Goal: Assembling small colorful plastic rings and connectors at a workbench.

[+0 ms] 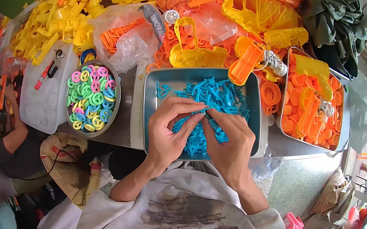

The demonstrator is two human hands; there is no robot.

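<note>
Blue plastic parts [214,98] heaped in a rectangular metal tray [151,109], centre of a crowded table. Both hands over the near half of the tray, touching each other. Left hand [167,131]: fingers curled in, thumb and forefinger tips closed on one small blue piece [205,116] at the spot where the two hands meet. Right hand [231,143]: fingers bent, thumb and forefinger pinched on the same piece from the other side; a second blue bit shows under its thumb, and whether that one is gripped cannot be told. More blue parts lie loose beneath both palms.

Left of the tray, just beside it: round metal bowl [116,104] full of small rings in pink, green, yellow and blue. Further left, a white plastic tub [43,103] with a red-handled tool [43,75] lying on top. Right of the tray: second metal tray [340,128] with orange discs and yellow and orange moulded parts. Behind all of it, piles of yellow moulded parts [64,21] and clear bags of orange parts [124,34]. Dark green cloth [334,23] at far right rear. Another person [16,151] in a dark top crouches at lower left, well apart. Small pink item [294,226] on the floor at lower right.
</note>
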